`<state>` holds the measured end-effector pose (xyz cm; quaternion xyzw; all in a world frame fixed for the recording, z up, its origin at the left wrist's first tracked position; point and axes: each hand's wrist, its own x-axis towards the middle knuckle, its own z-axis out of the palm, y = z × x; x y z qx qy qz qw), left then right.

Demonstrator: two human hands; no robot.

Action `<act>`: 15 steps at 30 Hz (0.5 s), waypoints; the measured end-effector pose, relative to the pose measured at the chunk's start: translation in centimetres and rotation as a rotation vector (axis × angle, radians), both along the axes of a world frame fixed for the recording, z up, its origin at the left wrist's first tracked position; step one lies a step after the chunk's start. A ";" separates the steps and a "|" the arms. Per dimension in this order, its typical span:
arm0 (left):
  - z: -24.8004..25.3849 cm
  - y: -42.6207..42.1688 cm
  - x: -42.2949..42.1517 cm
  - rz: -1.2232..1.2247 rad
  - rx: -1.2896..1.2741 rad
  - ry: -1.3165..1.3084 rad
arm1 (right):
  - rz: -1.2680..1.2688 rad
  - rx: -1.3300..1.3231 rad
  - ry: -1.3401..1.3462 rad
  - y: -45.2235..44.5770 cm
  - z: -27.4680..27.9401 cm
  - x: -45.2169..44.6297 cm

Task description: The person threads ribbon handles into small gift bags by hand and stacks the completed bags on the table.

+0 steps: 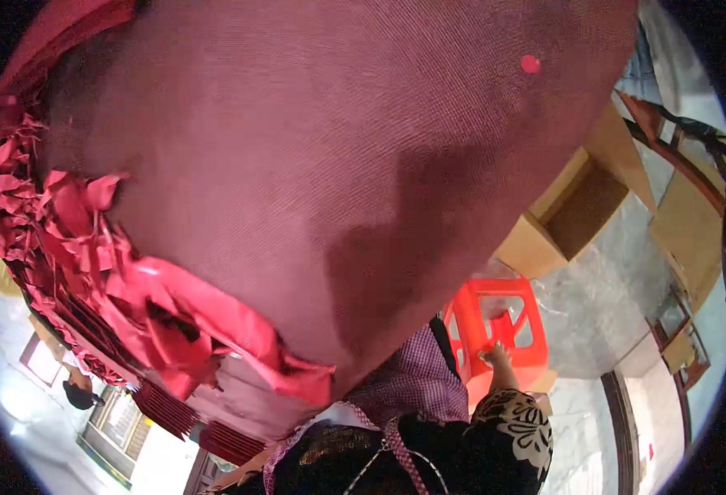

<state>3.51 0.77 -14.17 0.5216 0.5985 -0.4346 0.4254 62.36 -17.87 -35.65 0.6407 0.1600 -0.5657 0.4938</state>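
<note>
My right hand [497, 356], below a black sleeve with a pale flower pattern, is at the red plastic stool [536, 351]. Its fingers look apart, with nothing plainly held; whether they touch the stool I cannot tell. My left hand is out of sight. A broad maroon, finely textured surface [297, 140] fills most of the view, with a dark shadow across it. Along its left side lies a heap of crumpled red scraps [74, 223]. One long glossy red strip [214, 305] trails from the heap toward my body.
An open cardboard box [536, 247] stands on the floor beyond the stool. Stacked maroon pieces [165, 411] with ridged edges lie at lower left. Another person [80, 388] is at the far left. Wooden frame parts [676, 157] and flat board [689, 235] stand at right.
</note>
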 end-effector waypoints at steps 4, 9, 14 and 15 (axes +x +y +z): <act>-0.5 0.0 0.3 -0.022 0.000 0.015 | 0.039 0.017 0.184 -0.1 -1.0 0.6; -1.1 0.0 0.6 -0.017 0.020 0.027 | 0.059 0.041 0.219 -2.5 -3.9 0.4; -1.7 0.3 0.5 0.019 0.074 0.040 | 0.418 0.161 0.565 -9.7 -13.6 -4.6; -1.8 0.5 0.4 0.032 0.085 0.041 | 0.555 0.165 0.619 -7.8 -13.8 -6.4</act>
